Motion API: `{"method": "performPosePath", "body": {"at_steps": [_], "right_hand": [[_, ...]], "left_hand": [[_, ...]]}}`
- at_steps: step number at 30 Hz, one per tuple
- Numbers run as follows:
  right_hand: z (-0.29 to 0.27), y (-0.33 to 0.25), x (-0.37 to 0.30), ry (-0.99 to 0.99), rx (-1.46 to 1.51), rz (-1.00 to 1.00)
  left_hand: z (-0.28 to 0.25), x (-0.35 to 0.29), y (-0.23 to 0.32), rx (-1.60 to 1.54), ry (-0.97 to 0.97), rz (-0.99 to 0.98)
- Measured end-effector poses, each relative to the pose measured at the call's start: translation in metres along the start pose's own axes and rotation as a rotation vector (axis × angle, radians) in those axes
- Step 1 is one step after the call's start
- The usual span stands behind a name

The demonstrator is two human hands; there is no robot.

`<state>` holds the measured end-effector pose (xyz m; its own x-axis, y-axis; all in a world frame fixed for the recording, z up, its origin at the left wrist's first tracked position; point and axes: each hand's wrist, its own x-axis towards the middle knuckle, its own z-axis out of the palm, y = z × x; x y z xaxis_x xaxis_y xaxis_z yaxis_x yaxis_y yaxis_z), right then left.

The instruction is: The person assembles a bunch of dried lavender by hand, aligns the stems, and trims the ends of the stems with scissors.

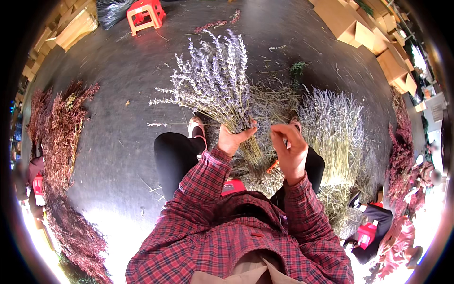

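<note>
My left hand (231,141) is wrapped round the stems of a bunch of dried lavender (215,78). The purple flower heads fan out away from me, and the cut stem ends point back toward my lap. Just right of the stems, my right hand (291,150) is raised with its fingers curled in and the fingertips brought together. Whatever those fingers may pinch is too small to make out. Below the bunch, a small orange piece (272,166) shows among the loose stalks between my legs.
A large pile of lavender (333,132) lies by my right knee. Loose straw (272,102) covers the floor ahead. Reddish dried plants (64,128) line the left side, more (401,146) the right. A red stool (145,16) and cardboard boxes (340,21) stand farther off. Another person (378,227) sits at right.
</note>
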<state>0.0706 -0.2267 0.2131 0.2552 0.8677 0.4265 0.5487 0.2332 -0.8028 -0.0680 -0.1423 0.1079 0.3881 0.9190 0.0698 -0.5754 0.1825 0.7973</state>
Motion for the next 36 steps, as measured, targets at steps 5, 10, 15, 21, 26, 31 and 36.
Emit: {"method": "performPosePath", "body": {"at_steps": [5, 10, 15, 21, 26, 31, 36], "right_hand": [[0.004, -0.035, 0.028, -0.015, 0.052, -0.071], [0.008, -0.037, 0.027, 0.034, 0.010, -0.031], [0.006, -0.033, 0.023, 0.092, -0.031, -0.058], [0.010, -0.026, 0.017, 0.106, -0.089, -0.117], [0.009, -0.030, 0.014, 0.072, -0.024, -0.135], [0.003, -0.029, 0.016, 0.127, 0.023, -0.048], [0.003, -0.033, 0.019, 0.179, -0.041, 0.024]], "left_hand": [[0.025, -0.012, 0.009, -0.061, -0.064, 0.000], [0.029, -0.019, 0.007, 0.286, -0.177, 0.047], [0.029, -0.020, -0.001, 0.218, -0.217, 0.050], [0.028, -0.019, -0.004, 0.264, -0.222, 0.104], [0.030, -0.019, 0.000, 0.283, -0.217, 0.103], [0.029, -0.022, -0.005, 0.135, -0.194, 0.051], [0.028, -0.025, -0.006, 0.188, -0.210, 0.068]]}}
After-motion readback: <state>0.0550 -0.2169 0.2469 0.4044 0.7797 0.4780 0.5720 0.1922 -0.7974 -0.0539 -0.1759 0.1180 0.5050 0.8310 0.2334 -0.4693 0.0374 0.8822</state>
